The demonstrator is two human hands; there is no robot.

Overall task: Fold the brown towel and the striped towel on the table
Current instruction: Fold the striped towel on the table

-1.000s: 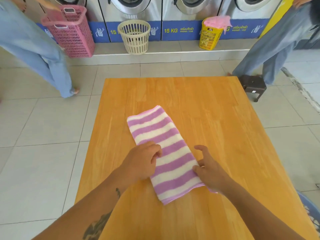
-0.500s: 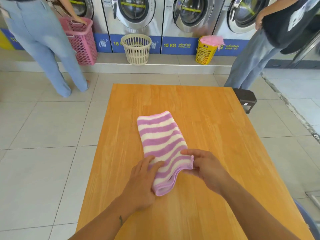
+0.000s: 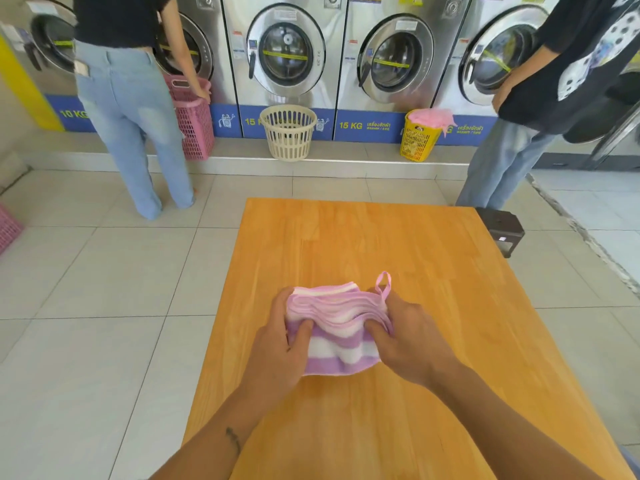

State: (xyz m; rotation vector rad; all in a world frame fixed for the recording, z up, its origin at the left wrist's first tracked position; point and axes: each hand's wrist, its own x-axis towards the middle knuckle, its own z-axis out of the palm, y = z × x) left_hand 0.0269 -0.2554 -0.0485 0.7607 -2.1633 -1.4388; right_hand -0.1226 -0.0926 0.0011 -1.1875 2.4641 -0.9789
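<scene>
Striped towel (image 3: pixel 337 336): folded small, lying mid-desk (image 3: pixel 433 258), pink loop (image 3: pixel 383 285) standing up at its right corner. Left hand (image 3: pixel 277 351) and right hand (image 3: pixel 410 344): each grip clenched on one towel side.

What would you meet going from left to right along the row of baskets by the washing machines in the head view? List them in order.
pink basket → cream basket → yellow basket, topped with pink laundry
</scene>
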